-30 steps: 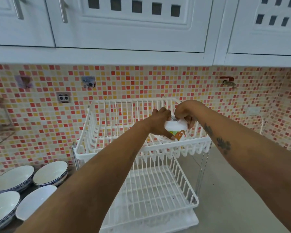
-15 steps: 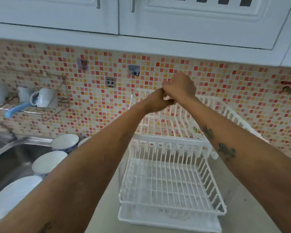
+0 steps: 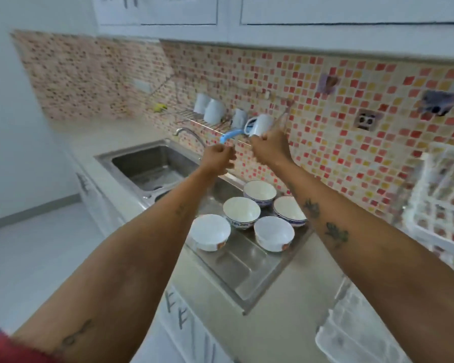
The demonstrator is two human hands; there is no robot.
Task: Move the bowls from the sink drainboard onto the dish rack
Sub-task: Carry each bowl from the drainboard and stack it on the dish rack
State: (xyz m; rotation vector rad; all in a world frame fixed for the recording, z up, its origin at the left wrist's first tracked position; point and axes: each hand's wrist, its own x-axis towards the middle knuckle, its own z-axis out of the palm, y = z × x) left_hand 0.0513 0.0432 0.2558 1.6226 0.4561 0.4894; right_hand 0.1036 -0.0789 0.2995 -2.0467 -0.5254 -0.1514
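Head view: both hands, left and right, loosely clenched, empty, swung from dish rack back above five bowls awaiting transfer.

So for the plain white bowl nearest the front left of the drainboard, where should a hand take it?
Take the front-left bowl by its rim, from above and from the sink side. It stands upright with its mouth open, and its left and front sides are clear, while a blue-patterned bowl sits close on its right. Both hands, left hand and right hand, look empty and loosely closed.
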